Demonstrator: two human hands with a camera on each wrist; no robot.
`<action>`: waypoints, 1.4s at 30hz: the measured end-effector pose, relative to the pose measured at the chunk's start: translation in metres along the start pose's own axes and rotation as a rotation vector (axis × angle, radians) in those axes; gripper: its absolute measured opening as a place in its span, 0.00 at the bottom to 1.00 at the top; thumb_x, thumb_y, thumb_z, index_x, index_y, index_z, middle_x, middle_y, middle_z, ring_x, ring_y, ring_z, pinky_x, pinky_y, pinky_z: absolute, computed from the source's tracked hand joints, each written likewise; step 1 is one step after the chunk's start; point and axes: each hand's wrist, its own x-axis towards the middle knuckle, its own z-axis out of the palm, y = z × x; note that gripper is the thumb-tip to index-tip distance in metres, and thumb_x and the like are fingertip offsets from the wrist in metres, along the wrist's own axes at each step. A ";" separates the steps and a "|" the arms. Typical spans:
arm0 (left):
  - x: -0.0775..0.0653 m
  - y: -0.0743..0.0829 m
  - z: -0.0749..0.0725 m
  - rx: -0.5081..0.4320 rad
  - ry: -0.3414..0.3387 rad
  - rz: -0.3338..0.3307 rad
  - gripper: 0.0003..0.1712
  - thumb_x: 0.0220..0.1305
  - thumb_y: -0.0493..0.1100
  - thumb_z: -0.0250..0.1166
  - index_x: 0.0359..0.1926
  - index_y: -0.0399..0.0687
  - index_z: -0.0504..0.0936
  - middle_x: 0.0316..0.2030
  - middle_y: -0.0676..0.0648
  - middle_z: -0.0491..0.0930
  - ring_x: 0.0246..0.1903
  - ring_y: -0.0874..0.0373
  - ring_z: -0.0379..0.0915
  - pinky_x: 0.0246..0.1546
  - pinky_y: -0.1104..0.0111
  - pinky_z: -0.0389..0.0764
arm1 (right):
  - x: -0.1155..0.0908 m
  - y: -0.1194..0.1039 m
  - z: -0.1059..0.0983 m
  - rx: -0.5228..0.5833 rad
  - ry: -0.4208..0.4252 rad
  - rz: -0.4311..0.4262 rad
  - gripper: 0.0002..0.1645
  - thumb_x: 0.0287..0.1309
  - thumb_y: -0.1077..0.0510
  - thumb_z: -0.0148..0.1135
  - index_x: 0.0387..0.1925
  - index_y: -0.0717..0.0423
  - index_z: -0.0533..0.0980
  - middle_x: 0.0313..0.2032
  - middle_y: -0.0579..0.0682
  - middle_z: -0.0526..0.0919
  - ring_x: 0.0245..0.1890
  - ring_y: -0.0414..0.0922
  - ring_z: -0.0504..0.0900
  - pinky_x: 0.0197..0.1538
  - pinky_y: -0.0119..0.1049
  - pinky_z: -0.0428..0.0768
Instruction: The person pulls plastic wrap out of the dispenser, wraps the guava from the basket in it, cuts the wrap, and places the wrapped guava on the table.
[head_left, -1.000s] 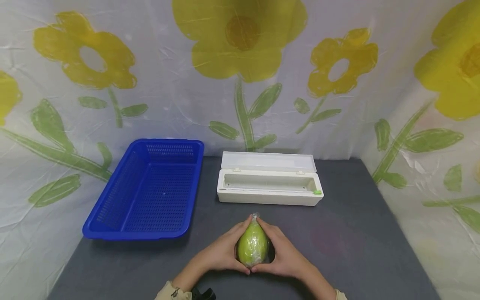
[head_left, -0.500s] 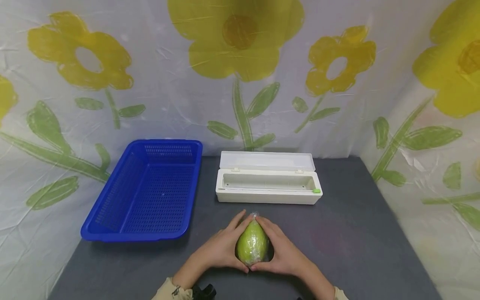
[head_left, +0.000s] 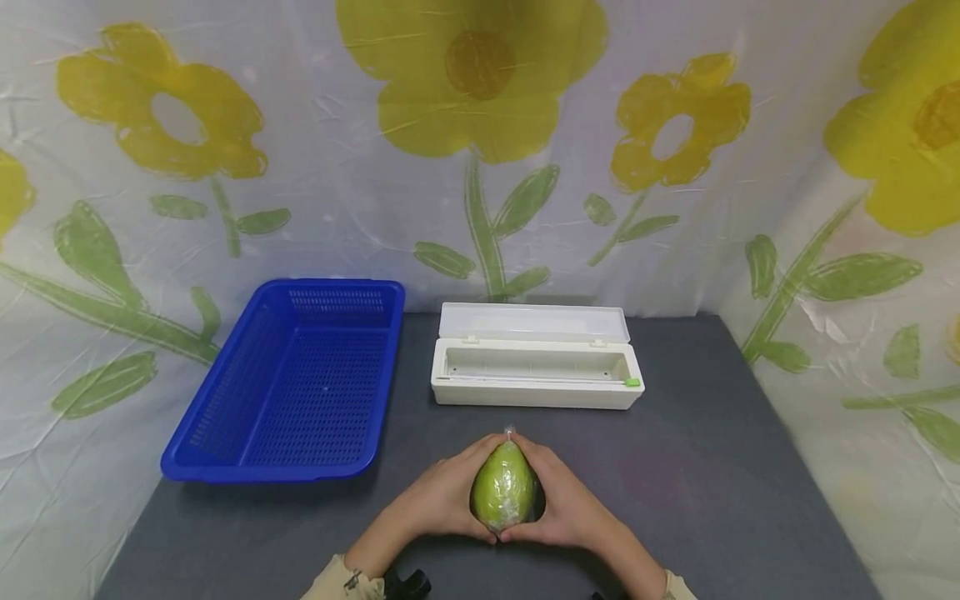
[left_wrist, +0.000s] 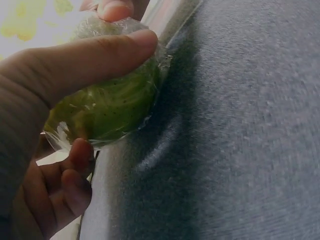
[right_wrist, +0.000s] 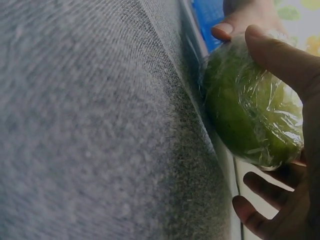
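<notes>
A rounded green fruit (head_left: 504, 487), wrapped in shiny clear plastic film, is held between both hands near the front of the table in the head view. My left hand (head_left: 448, 493) curves round its left side, and my right hand (head_left: 561, 502) round its right. The thumbs meet at the near end, and the index fingers come together at the far end, where a tuft of film sticks up. In the left wrist view the thumb presses on the film over the fruit (left_wrist: 117, 107). Crinkled film covers the fruit (right_wrist: 250, 107) in the right wrist view too.
A blue perforated plastic basket (head_left: 384, 400) stands at the left. Behind the hands sits a long white cling film dispenser (head_left: 536, 396), its lid (head_left: 536, 323) raised, with a green slider (head_left: 632, 382) on its front edge. A flower-printed curtain (head_left: 330, 208) surrounds the grey table (head_left: 712, 467).
My left fingers lifted off the film at the fruit's far end half a second ago and now lie against it again. The fruit stays in nearly the same place.
</notes>
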 end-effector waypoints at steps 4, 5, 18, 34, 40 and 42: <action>0.000 -0.003 -0.002 -0.036 -0.011 0.023 0.85 0.35 0.57 0.92 0.87 0.53 0.46 0.82 0.49 0.58 0.69 0.51 0.72 0.61 0.51 0.81 | 0.003 0.000 -0.002 0.005 -0.006 0.007 0.78 0.42 0.31 0.86 0.84 0.58 0.53 0.76 0.51 0.69 0.72 0.53 0.71 0.66 0.57 0.77; 0.001 -0.004 -0.004 -0.045 -0.025 0.026 0.86 0.35 0.58 0.92 0.87 0.52 0.44 0.82 0.48 0.56 0.70 0.51 0.70 0.63 0.51 0.80 | 0.003 0.000 -0.002 0.003 -0.007 0.007 0.78 0.42 0.31 0.86 0.84 0.58 0.53 0.76 0.51 0.68 0.72 0.53 0.71 0.67 0.57 0.77; 0.008 -0.015 -0.009 -0.150 -0.055 0.046 0.80 0.38 0.64 0.90 0.85 0.56 0.51 0.77 0.51 0.65 0.71 0.54 0.69 0.69 0.52 0.74 | 0.004 0.003 -0.005 0.037 -0.044 0.063 0.83 0.40 0.30 0.86 0.85 0.59 0.49 0.77 0.53 0.66 0.75 0.55 0.67 0.69 0.62 0.74; 0.002 -0.010 -0.011 -0.085 -0.062 0.038 0.82 0.39 0.62 0.90 0.87 0.56 0.47 0.81 0.53 0.57 0.74 0.53 0.66 0.69 0.52 0.74 | 0.003 0.003 0.001 0.131 -0.064 0.087 0.87 0.38 0.32 0.88 0.86 0.59 0.43 0.82 0.59 0.57 0.79 0.57 0.62 0.73 0.61 0.69; 0.003 -0.010 -0.009 -0.069 -0.055 0.059 0.82 0.41 0.60 0.90 0.87 0.55 0.45 0.82 0.51 0.56 0.73 0.51 0.67 0.66 0.52 0.77 | 0.005 0.006 0.001 0.134 -0.048 0.076 0.87 0.37 0.33 0.89 0.85 0.60 0.45 0.81 0.60 0.58 0.78 0.58 0.63 0.73 0.60 0.70; 0.004 -0.010 -0.008 -0.084 -0.060 0.063 0.82 0.41 0.59 0.90 0.87 0.57 0.45 0.82 0.52 0.56 0.73 0.51 0.67 0.67 0.53 0.77 | 0.005 0.007 0.001 0.137 -0.048 0.076 0.87 0.36 0.34 0.89 0.85 0.60 0.46 0.80 0.61 0.59 0.77 0.58 0.64 0.72 0.60 0.71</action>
